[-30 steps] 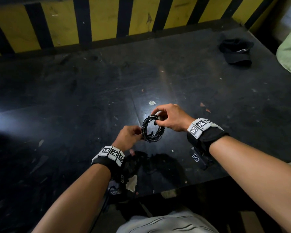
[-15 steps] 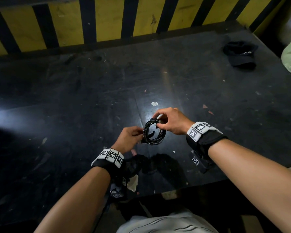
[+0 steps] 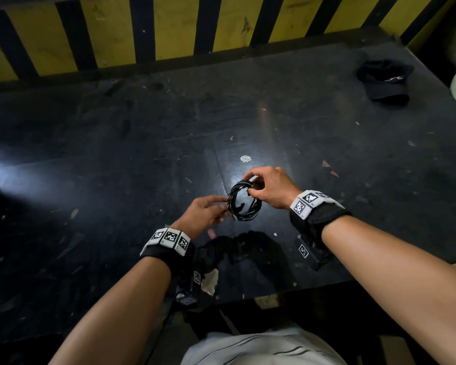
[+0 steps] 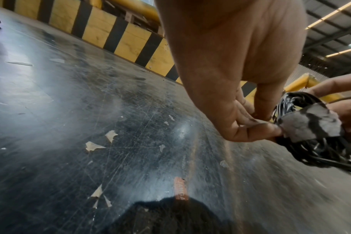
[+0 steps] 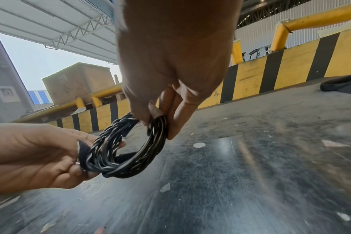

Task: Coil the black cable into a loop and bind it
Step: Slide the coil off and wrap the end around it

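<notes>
The black cable (image 3: 244,204) is wound into a small tight coil (image 5: 128,145), held upright above the dark table between both hands. My right hand (image 3: 269,187) pinches the coil's far upper side between thumb and fingers (image 5: 172,120). My left hand (image 3: 208,212) pinches the near left side, where a dark fabric strap (image 4: 310,125) wraps round the strands (image 5: 83,152). The strap's grey inner face shows in the left wrist view, with my left thumb tip (image 4: 270,129) pressed on its edge.
The black table (image 3: 116,180) is scratched and dotted with paper scraps. A black cap (image 3: 385,79) lies at its far right corner. A yellow-and-black striped barrier (image 3: 169,30) runs along the far edge. The near table edge (image 3: 274,299) is just above my lap.
Both hands and the coil stay in about the same place. The left hand's fingers have shifted on the strap at the coil's left side; the right hand keeps its pinch.
</notes>
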### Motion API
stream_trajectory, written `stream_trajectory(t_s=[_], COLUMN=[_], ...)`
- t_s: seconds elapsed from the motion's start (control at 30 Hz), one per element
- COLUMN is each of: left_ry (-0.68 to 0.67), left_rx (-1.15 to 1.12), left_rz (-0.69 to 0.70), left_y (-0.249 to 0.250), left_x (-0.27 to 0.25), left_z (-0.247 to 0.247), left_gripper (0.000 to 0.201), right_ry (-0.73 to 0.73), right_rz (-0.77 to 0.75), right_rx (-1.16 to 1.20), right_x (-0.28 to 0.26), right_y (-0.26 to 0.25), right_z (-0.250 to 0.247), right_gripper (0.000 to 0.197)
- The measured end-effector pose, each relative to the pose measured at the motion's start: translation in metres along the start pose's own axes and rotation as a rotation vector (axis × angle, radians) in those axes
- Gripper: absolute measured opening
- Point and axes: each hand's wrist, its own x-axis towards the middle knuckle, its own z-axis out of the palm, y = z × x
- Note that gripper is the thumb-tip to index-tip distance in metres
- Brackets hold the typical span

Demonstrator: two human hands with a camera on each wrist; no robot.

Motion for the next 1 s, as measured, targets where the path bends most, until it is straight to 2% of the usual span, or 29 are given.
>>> stream_trajectory(t_s=[0.17,0.33,0.5,0.77,0.9,1.0], left_ry=[-0.122,-0.065,-0.024,0.091,0.177,0.226], left_rx=[-0.087,-0.167,-0.138,-0.058,0.064,0.191], left_rz=[-0.075,-0.105,-0.123,-0.109,-0.084,-0.040], left_y=[0.001,-0.004,-0.004,-0.001,0.002,0.007], left_x=[-0.005,-0.006,-0.003,0.001,0.008,0.010], left_z=[-0.006,0.001,0.007,0.019,0.023,0.028], left_gripper=[0.060,0.075,0.053,0.041,0.048,0.038], right_ry=[0.043,0.074,0.085,0.078,0.082,0.091], right_rz=[0.056,0.097,0.142,0.220,0.269,0.295], right_rx=[0.030,0.052,0.095,0.248,0.333,0.361], right_x=[-0.001,-0.002,-0.007,-0.011,-0.014,-0.015], right_y=[0.005,0.009,0.016,0.022,0.027,0.030], right_z=[0.006,0.012,0.020,0.035,0.039,0.043], right_gripper=[0.023,0.023,0.021,0.022,0.025,0.027])
